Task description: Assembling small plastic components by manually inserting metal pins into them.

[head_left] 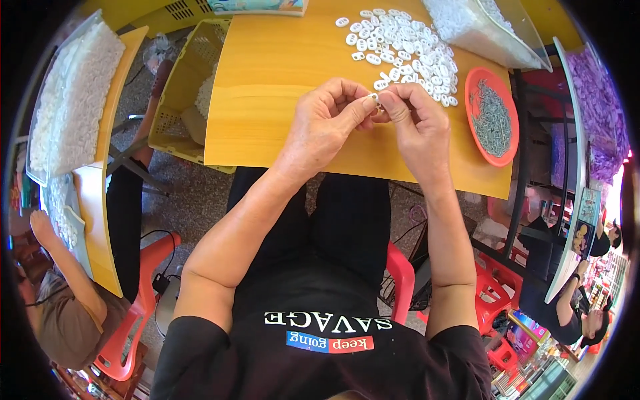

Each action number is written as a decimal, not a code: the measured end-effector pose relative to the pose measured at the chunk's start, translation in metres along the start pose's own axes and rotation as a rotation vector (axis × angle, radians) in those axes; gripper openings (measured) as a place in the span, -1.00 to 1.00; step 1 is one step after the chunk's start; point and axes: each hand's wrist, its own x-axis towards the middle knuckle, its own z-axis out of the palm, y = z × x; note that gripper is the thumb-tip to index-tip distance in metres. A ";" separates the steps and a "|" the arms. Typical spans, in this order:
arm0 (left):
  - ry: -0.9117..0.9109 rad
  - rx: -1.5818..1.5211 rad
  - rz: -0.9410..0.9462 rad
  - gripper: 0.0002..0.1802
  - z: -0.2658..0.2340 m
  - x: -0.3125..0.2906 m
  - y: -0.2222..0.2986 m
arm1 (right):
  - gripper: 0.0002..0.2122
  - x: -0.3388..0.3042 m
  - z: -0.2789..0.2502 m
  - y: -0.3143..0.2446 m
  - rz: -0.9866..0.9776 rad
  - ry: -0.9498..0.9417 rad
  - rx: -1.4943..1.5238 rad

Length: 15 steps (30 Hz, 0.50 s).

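Note:
Above the wooden table (257, 117), my left hand (328, 113) and my right hand (421, 123) meet with fingertips pinched together. Between them is a small white plastic piece (373, 97), mostly covered by the thumbs and fingers. My left thumb and fingers grip it; the right thumb and forefinger press on its other side, and whether they also hold a metal part is hidden. Just beyond the hands spreads a loose pile of white oval pieces with holes (400, 47). Right of my right hand lies an orange-red oval dish (473, 93) full of thin grey metal screws or pins (495, 123).
A clear bin of white parts (483, 30) stands at the table's far right. A yellow crate (175, 100) sits beyond its left edge. At a neighbouring table on the left, a person (73, 307) works beside a bin of white parts (73, 100). Purple parts (600, 113) fill the far right.

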 end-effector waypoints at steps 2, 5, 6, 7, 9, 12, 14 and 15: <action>-0.029 -0.018 -0.021 -0.84 0.000 0.002 0.001 | -0.91 0.004 -0.010 -0.003 -0.084 -0.039 -0.112; -0.057 -0.024 -0.029 -0.83 -0.002 0.003 0.002 | -0.91 0.011 -0.020 -0.009 -0.281 -0.100 -0.301; -0.060 -0.024 -0.028 -0.83 -0.001 0.003 0.002 | -0.91 0.013 -0.022 -0.011 -0.393 -0.124 -0.377; -0.063 -0.027 -0.033 -0.83 -0.002 0.002 0.002 | -0.91 0.014 -0.022 -0.012 -0.395 -0.123 -0.376; -0.065 -0.027 -0.037 -0.83 -0.002 0.001 0.002 | -0.91 0.014 -0.020 -0.013 -0.440 -0.152 -0.438; -0.071 -0.035 -0.040 -0.83 -0.001 0.000 0.003 | -0.91 0.010 -0.016 -0.014 -0.345 -0.127 -0.393; -0.043 0.039 -0.026 -0.85 0.002 -0.003 0.003 | -0.91 0.006 -0.012 -0.009 -0.323 -0.096 -0.365; -0.044 0.039 -0.028 -0.85 0.002 -0.002 0.003 | -0.91 0.004 -0.010 -0.006 -0.302 -0.065 -0.339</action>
